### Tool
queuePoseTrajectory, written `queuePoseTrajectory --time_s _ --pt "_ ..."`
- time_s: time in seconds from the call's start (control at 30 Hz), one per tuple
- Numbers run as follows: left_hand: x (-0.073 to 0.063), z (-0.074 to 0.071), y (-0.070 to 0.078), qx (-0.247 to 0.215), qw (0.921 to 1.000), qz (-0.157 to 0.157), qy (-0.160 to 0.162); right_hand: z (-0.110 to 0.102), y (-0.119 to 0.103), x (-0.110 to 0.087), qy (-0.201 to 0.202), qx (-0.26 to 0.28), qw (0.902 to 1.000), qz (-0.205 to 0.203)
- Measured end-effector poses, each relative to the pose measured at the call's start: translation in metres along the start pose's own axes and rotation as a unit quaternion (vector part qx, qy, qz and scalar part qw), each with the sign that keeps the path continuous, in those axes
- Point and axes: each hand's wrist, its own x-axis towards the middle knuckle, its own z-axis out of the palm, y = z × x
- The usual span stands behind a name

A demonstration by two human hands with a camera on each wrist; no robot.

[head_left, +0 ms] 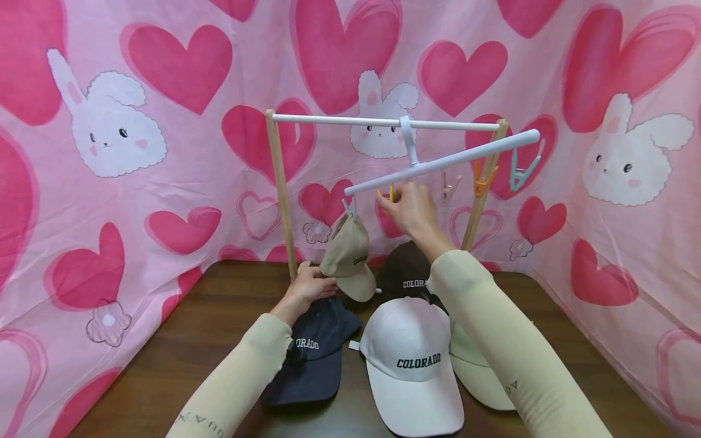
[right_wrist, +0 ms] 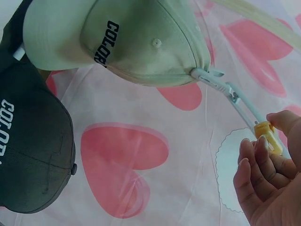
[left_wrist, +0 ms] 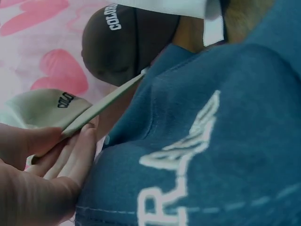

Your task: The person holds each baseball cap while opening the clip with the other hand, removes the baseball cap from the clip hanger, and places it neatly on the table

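A beige cap [head_left: 345, 249] with dark lettering hangs crown up from a pale clip [right_wrist: 218, 84] at the low left end of a white hanger [head_left: 465, 156]. My left hand [head_left: 308, 287] pinches the edge of this cap between thumb and fingers, low on its left side. Up at the hanger bar, my right hand [head_left: 417, 210] pinches a yellow clip [right_wrist: 269, 137], just right of the pale one. Nothing hangs from the yellow clip. Right below my left hand lies a navy cap [head_left: 312, 365], which fills much of the left wrist view.
The tilted hanger hooks over a white rod [head_left: 339, 120] between wooden posts. Pink, orange [head_left: 484, 179] and teal [head_left: 523, 172] clips dangle on its high right side. A white cap [head_left: 411, 347], a black cap [head_left: 402, 267] and a pale green cap [head_left: 479, 371] lie on the brown table [head_left: 181, 340].
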Motion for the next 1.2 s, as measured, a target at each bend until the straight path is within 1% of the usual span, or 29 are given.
queuePoseTrajectory --time_s 0.1,0.2,0.33,0.5,0.73,0.87,1.03,1.13,1.2 --pt "-0.002 0.001 0.000 0.019 0.9987 0.039 0.028 0.001 0.001 0.001 -0.006 0.001 1.0000 0.003" --pt "-0.004 0.001 0.002 0.033 0.9958 0.073 0.045 0.001 0.003 0.002 -0.007 -0.007 0.9999 0.007" --pt "-0.007 0.000 0.004 0.048 0.9914 0.106 0.060 0.001 0.006 0.002 0.001 -0.025 0.9997 0.005" --pt "-0.012 -0.004 0.005 0.061 0.9859 0.134 0.078 0.002 0.008 0.002 0.009 -0.026 0.9996 0.004" --pt "-0.021 -0.007 0.011 0.058 0.9791 0.184 0.065 0.002 0.006 0.004 0.033 -0.037 0.9988 -0.005" --pt "-0.026 -0.009 0.015 0.063 0.9757 0.201 0.061 -0.001 0.005 0.004 0.039 -0.044 0.9982 -0.010" --pt "-0.030 -0.011 0.016 0.083 0.9730 0.208 0.056 -0.005 0.001 0.002 0.045 -0.062 0.9968 -0.025" --pt "-0.032 -0.012 0.016 0.089 0.9731 0.206 0.051 -0.007 -0.003 0.000 0.035 -0.067 0.9966 -0.033" --pt "-0.033 -0.013 0.015 0.091 0.9731 0.207 0.046 -0.007 -0.007 0.000 0.027 -0.068 0.9963 -0.046"
